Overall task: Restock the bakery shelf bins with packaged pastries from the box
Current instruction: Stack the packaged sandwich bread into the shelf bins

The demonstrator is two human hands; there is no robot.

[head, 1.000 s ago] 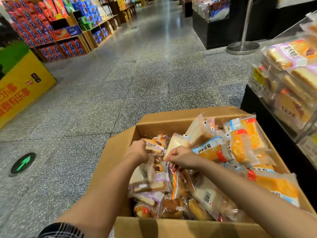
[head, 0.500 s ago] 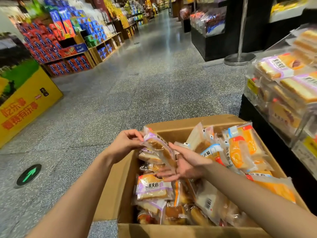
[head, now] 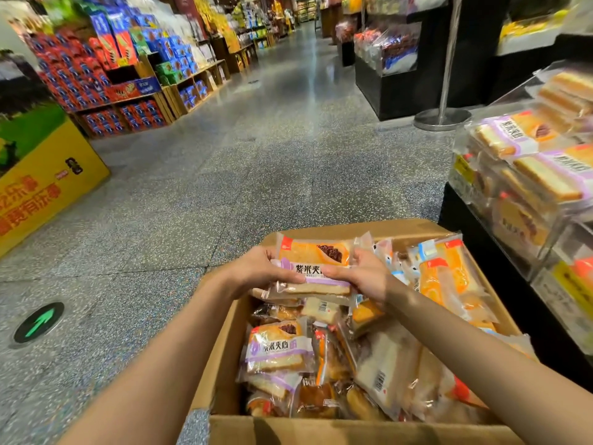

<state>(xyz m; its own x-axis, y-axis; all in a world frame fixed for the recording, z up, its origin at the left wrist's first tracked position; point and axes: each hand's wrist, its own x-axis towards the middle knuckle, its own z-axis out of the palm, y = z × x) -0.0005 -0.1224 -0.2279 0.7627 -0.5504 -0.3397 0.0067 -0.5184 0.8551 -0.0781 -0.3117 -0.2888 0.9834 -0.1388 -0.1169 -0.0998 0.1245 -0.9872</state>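
A cardboard box full of wrapped pastries sits low in front of me. Above its far end I hold a small stack of purple-labelled sandwich bread packs. My left hand grips the stack's left end, thumb on top. My right hand grips the right end, fingers curled round it. More of the same packs lie in the box beside orange-wrapped ones. The clear shelf bins at the right hold the same purple-labelled packs.
A black shelf base runs along the box's right side. A metal stanchion base stands behind the bins. A yellow display box is at the left, snack shelves beyond it. A speckled aisle floor lies ahead.
Both hands came up out of the box. The left hand lifted purple-labelled packs, the right hand closed on their other end, and the stack now lies level between them.
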